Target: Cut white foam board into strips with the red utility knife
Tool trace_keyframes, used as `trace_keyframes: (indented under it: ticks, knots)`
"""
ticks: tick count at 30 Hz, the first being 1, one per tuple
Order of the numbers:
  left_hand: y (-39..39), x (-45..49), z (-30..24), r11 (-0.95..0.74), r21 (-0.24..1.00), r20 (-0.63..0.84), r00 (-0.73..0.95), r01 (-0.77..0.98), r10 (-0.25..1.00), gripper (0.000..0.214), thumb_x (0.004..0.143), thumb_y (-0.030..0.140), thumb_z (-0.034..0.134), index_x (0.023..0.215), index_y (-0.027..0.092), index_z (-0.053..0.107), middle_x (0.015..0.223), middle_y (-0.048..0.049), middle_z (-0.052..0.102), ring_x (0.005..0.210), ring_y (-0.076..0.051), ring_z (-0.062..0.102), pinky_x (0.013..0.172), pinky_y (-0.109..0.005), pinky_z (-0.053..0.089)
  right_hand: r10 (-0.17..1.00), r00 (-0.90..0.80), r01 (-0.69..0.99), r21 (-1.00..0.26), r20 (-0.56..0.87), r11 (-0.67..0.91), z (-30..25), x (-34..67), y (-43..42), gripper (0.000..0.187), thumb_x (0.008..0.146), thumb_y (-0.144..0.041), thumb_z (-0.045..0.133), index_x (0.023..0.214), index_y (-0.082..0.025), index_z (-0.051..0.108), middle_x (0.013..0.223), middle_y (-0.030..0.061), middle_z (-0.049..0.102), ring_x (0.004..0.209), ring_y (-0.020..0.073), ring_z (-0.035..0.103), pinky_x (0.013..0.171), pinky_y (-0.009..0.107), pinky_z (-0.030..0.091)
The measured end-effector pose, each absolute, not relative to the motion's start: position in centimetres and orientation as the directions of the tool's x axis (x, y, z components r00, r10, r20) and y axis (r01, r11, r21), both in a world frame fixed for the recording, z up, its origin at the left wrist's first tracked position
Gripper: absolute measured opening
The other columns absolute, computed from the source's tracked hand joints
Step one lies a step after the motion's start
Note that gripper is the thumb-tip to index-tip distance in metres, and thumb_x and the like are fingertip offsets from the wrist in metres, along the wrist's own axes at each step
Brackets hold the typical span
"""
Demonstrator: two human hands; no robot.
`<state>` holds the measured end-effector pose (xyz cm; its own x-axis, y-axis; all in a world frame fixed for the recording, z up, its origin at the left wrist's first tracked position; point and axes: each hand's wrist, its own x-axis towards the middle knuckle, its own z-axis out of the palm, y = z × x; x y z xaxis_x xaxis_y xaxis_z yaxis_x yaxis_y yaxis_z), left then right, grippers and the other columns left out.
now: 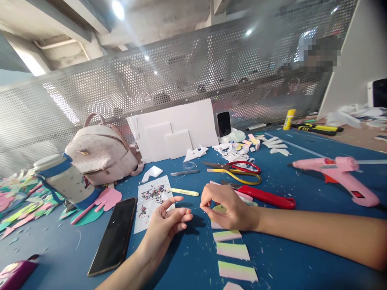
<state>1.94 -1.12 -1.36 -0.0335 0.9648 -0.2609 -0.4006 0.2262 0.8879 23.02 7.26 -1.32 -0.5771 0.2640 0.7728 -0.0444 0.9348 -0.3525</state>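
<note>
My left hand [167, 221] hovers low over the blue table [187, 257], palm turned up, fingers curled toward the thumb. My right hand [225, 207] is a short gap to its right, fingertips pinched together and pointing at the left hand. Whatever the two pinches hold is too thin to make out. Under and in front of the right hand lie pastel pink-and-green foam strips [232, 251] in a row. A black phone [115, 235] lies flat to the left of my left hand. A white sheet with coloured scraps [151, 197] and a yellow pen [183, 192] lie just beyond it.
Scissors [238, 169] and a red utility knife [266, 197] lie behind my right hand, a pink glue gun [341, 175] further right. At the left stand a pale backpack [102, 153] and a bottle [66, 181] among coloured cut-outs. White foam boards [175, 129] lean on the perforated screen.
</note>
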Motion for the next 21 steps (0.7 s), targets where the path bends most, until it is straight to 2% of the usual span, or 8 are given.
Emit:
trace_keyframes:
  ticks: [13, 21]
  knots:
    - [-1.3, 2.54, -0.66, 0.227, 0.879, -0.28, -0.068, -0.42, 0.958, 0.053, 0.07, 0.014, 0.092, 0.113, 0.012, 0.062, 0.08, -0.0086, 0.079, 0.066, -0.014, 0.076, 0.055, -0.015, 0.059, 0.258, -0.593, -0.042, -0.35, 0.762, 0.936, -1.72, 22.93, 7.35, 0.01, 0.091, -0.011, 0.054, 0.086, -0.02, 0.053, 0.077, 0.0011, 0.058, 0.071, 0.0151, 0.052, 0.065, 0.029, 0.039]
    - [-1.42, 2.84, -0.47, 0.213, 0.89, -0.27, -0.088, -0.402, 0.959, 0.06, 0.064, 0.02, 0.096, 0.112, 0.012, 0.062, 0.08, -0.008, 0.079, 0.069, -0.015, 0.076, 0.055, -0.015, 0.059, 0.225, -0.642, -0.021, -0.31, 0.733, 0.951, -1.76, 22.96, 7.48, 0.011, 0.091, -0.011, 0.052, 0.087, -0.02, 0.051, 0.077, 0.0009, 0.058, 0.072, 0.0154, 0.05, 0.066, 0.029, 0.037]
